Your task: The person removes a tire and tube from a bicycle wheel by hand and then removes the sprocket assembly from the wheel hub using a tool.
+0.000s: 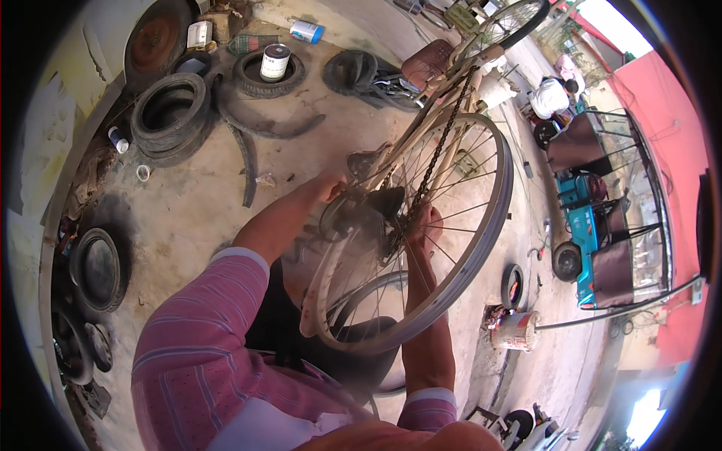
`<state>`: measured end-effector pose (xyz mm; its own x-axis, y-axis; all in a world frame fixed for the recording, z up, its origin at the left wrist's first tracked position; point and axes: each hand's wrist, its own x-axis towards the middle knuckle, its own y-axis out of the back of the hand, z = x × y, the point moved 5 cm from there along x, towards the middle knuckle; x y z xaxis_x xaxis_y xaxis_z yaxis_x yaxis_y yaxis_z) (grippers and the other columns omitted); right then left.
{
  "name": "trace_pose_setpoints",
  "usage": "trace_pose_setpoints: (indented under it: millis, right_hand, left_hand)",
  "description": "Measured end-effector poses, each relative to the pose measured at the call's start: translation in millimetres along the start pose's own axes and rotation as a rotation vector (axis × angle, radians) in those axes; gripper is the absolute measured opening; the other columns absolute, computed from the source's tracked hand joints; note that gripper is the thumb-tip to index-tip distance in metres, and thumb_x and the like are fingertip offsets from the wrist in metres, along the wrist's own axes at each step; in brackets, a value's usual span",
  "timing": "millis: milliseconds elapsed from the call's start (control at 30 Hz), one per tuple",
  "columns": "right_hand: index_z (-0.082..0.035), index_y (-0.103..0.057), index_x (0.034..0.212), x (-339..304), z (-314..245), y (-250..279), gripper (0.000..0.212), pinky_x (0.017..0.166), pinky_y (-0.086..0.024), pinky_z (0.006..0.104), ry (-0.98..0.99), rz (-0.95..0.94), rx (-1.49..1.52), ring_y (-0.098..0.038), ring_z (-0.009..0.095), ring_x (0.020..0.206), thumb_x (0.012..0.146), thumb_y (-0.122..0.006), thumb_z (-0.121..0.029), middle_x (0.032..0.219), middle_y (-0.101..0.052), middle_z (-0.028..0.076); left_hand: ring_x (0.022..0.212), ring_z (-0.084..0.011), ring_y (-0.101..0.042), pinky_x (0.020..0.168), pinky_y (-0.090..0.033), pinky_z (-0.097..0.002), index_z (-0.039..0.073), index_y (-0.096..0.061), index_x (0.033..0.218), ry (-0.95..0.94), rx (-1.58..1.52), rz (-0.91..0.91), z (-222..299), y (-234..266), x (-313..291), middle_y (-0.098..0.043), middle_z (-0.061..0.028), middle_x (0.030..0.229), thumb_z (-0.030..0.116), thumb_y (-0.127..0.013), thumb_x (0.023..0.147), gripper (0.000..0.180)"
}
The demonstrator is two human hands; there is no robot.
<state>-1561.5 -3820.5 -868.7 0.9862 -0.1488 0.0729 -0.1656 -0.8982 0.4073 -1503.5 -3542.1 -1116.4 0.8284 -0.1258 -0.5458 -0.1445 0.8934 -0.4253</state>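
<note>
A bicycle wheel (502, 192) with a bare grey rim and no tyre stands tilted in front of me, fitted into the rear of a bicycle frame (406, 143). A dark chain (445, 135) runs from the frame down to the hub area. My left hand (331, 186) is at the left side of the hub with fingers curled; what they grip is hidden. Beyond the spokes, my right hand (426, 224) is closed at the hub's right side beside the chain and sprocket (392, 244). Its fingertips are partly covered.
Stacked tyres (169, 113) stand at the left, and a paint tin (275, 63) sits within another tyre (248, 84). Rubber strips (248, 161) lie on the concrete floor. A bucket (516, 331) is at the right. Farther off are a blue three-wheeled vehicle (579, 218) and a person in white (549, 98).
</note>
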Motion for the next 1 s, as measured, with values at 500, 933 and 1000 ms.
trace_pose_setpoints:
  millis: [500,933,1000]
  right_hand:
    - [0.003,-0.065,0.083,-14,-13,17,0.051,0.066,-0.046,0.044,-0.028,0.005,-0.036,-0.06,0.028,0.069,0.099,-0.052,-0.044,0.072,-0.064,0.016]
    - [0.003,-0.066,0.084,-14,-5,22,0.054,0.07,-0.048,0.0466,-0.022,0.046,-0.105,-0.063,0.033,0.075,0.097,-0.052,-0.048,0.077,-0.066,0.02]
    - [0.002,-0.066,0.085,-13,1,27,0.054,0.071,-0.048,0.047,-0.037,0.062,-0.119,-0.064,0.034,0.076,0.097,-0.052,-0.048,0.078,-0.066,0.021]
  left_hand:
    - [0.045,-0.0134,-0.041,0.042,-0.032,-0.0337,0.005,-0.059,0.114,-0.326,0.103,0.392,-65,-56,-314,-0.052,-0.0045,0.064,0.02,-0.045,0.105,0.022]
    - [0.07,-0.0122,-0.063,0.065,-0.048,-0.0263,0.0,-0.055,0.13,-0.93,0.425,-0.223,177,-175,-376,-0.064,-0.0068,0.077,0.009,-0.056,0.102,0.029]
    - [0.064,-0.0099,-0.057,0.059,-0.047,-0.0266,0.003,-0.057,0.131,-0.925,0.582,-0.128,221,-187,-325,-0.06,-0.0023,0.08,0.015,-0.057,0.102,0.03]
